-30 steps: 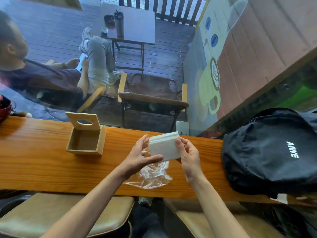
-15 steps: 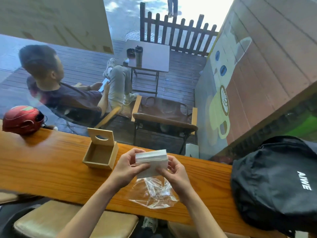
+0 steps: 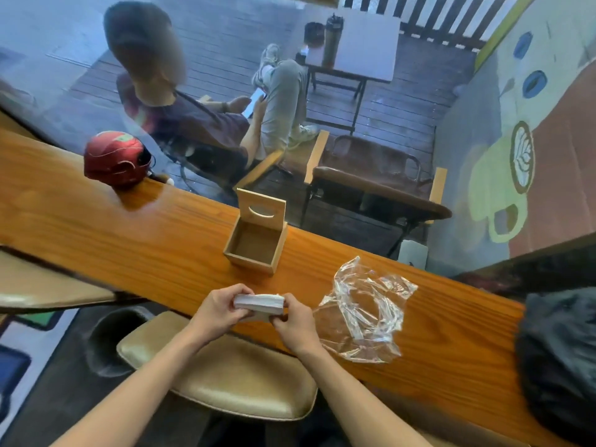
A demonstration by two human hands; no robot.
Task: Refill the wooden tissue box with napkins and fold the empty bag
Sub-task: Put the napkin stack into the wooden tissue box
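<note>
A stack of white napkins (image 3: 259, 303) is held flat between both hands at the near edge of the wooden counter (image 3: 129, 246). My left hand (image 3: 219, 312) grips its left end and my right hand (image 3: 295, 322) grips its right end. The wooden tissue box (image 3: 254, 245) stands empty just beyond the hands, its lid with an oval slot tilted up at the back. The empty clear plastic bag (image 3: 364, 312) lies crumpled on the counter to the right of my right hand, touching neither hand.
A red helmet (image 3: 116, 159) sits on the counter at the far left. A black backpack (image 3: 561, 359) lies at the right end. A padded stool (image 3: 225, 379) is below the counter. Behind the glass, a person sits on a chair.
The napkin stack has come fully out of the bag and dropped lower, toward the counter's near edge. The bag now lies loose to the right. The camera view has swung left and down.
</note>
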